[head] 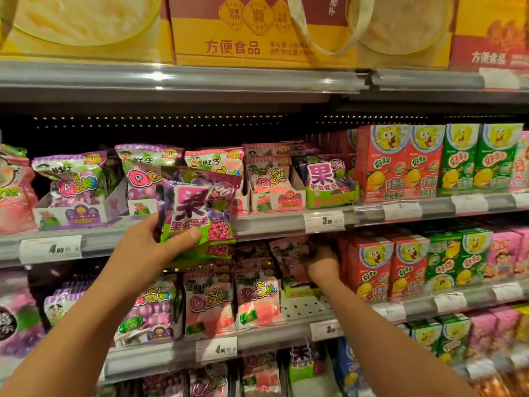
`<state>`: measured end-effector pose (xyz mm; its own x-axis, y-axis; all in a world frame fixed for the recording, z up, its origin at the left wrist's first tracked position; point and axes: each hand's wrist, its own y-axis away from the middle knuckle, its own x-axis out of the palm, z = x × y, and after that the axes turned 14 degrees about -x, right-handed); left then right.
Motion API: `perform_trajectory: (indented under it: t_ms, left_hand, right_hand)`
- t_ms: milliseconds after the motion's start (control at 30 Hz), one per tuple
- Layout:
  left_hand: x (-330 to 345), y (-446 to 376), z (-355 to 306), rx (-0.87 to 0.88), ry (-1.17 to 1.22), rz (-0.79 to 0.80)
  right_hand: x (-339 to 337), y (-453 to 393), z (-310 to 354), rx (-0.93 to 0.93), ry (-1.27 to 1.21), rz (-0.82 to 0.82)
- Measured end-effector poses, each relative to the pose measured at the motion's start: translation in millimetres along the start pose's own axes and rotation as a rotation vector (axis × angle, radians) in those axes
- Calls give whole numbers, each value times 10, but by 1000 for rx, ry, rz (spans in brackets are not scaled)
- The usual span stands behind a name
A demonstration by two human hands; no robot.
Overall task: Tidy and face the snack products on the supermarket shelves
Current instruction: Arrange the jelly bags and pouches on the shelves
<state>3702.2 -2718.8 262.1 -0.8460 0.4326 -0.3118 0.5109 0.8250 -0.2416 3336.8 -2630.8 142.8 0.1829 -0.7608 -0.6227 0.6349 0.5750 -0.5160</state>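
We see the left hand [148,242] gripping a purple-and-green gummy bag [200,207] by its lower left corner, thumb pressed across the front, holding it upright in front of the middle shelf rail [272,222]. Behind the bag, above that rail, stand display trays of purple QQ gummy bags [71,181] and pink peach QQ bags [269,179], with one matching purple-and-green bag [329,181] further right and red and green cartoon boxes [438,159] beyond it.

Below the rail, the right hand [322,263] reaches into the lower shelf among dark pink bags [289,259]; its fingers curl into the packets, but we cannot tell whether they grasp one. To the left of that hand, peach QQ bags [257,299] stand facing forward. Above the rail, yellow cartons [257,32] fill the top shelf.
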Motion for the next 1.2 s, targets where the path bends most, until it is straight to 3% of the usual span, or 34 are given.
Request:
perform_trajectory:
  t_ms: [133, 367, 533, 700, 900, 1100, 1200]
  left_hand:
    - [16, -5, 15, 26, 3, -1]
    - [37, 23, 10, 40, -5, -23]
    - [22, 43, -5, 27, -16, -18]
    - [-3, 43, -10, 26, -54, -23]
    - [-29, 50, -54, 16, -61, -21]
    - [-43, 47, -69, -9, -56, 1]
    - [-22, 34, -51, 21, -77, -25]
  right_hand:
    - [-329, 406, 22, -172, -19, -27]
    - [-1104, 1122, 384, -596, 33, -215]
    - [-1649, 1089, 844, -613, -121, -493]
    - [-1860, 473, 1403, -606, -210, -608]
    - [-1597, -266, 1819, -470, -91, -440]
    - [-1494, -637, 1818, -299, 21, 5]
    - [-1570, -767, 1824, -317, -51, 145]
